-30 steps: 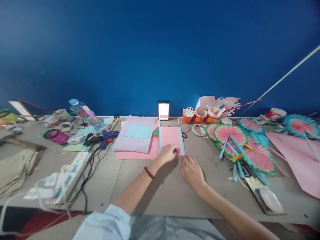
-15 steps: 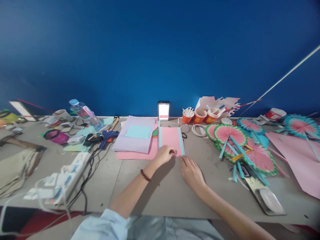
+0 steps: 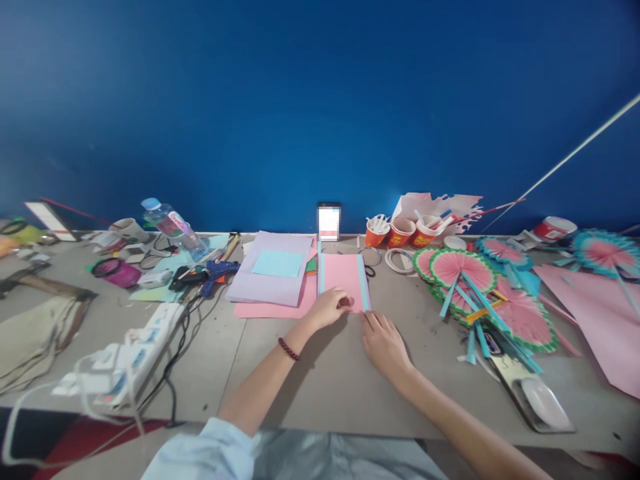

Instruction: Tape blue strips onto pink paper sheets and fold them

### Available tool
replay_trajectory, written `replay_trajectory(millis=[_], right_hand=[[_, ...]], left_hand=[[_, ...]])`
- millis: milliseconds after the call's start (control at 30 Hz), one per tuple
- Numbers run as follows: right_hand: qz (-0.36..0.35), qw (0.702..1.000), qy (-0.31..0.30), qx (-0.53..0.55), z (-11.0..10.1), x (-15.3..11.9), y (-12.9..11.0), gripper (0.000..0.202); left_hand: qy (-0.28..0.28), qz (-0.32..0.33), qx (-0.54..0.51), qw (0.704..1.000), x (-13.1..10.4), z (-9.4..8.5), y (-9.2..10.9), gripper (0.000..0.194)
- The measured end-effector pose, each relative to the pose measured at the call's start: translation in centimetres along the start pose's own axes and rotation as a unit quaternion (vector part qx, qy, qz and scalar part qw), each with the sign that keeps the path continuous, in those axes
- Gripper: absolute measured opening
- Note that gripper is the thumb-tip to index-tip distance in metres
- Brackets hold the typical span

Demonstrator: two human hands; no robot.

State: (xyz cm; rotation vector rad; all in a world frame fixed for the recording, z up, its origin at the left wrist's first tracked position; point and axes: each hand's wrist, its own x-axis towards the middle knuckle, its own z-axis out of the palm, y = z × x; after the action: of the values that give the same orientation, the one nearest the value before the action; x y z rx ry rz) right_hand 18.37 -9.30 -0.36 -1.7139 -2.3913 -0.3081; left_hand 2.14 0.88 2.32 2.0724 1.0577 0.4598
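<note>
A pink sheet of paper (image 3: 343,271) with light blue strips along both long sides lies in front of me on the table. My left hand (image 3: 329,308) is on its lower left part, fingers curled in a pinch at the near edge. Around that wrist is a dark red bead bracelet (image 3: 289,349). At the lower right corner, my right hand (image 3: 384,341) has its fingertips pressed together on the paper's edge. The thumbs and the exact grip are partly hidden.
Left of the sheet lie lilac paper (image 3: 250,280), a light blue piece (image 3: 277,264) and a glue gun (image 3: 215,273). A power strip (image 3: 145,350) and bottle (image 3: 175,227) are farther left. Paper cups (image 3: 401,233), pink folded fans (image 3: 463,270) and a computer mouse (image 3: 543,402) are right.
Both hands stay almost in place at the paper's near edge. The left fingers look slightly more curled, and the whole view has shifted a little.
</note>
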Motion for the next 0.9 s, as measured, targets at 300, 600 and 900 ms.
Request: replay_trajectory(millis=[300,600,900], right_hand=[[0.001,1.0,-0.01,0.007,-0.4,0.0,-0.1,0.044],[-0.003,1.0,-0.018,-0.013,-0.4,0.3,-0.2,0.044],[-0.016,1.0,-0.002,-0.005,0.5,0.1,-0.4,0.043]], left_hand=[[-0.004,0.046,0.025,0.999,-0.2,-0.1,-0.4,0.012],[-0.007,0.036,0.039,0.999,-0.2,0.0,-0.5,0.011],[0.032,0.011,0.037,0.999,-1.6,-0.3,-1.3,0.008]])
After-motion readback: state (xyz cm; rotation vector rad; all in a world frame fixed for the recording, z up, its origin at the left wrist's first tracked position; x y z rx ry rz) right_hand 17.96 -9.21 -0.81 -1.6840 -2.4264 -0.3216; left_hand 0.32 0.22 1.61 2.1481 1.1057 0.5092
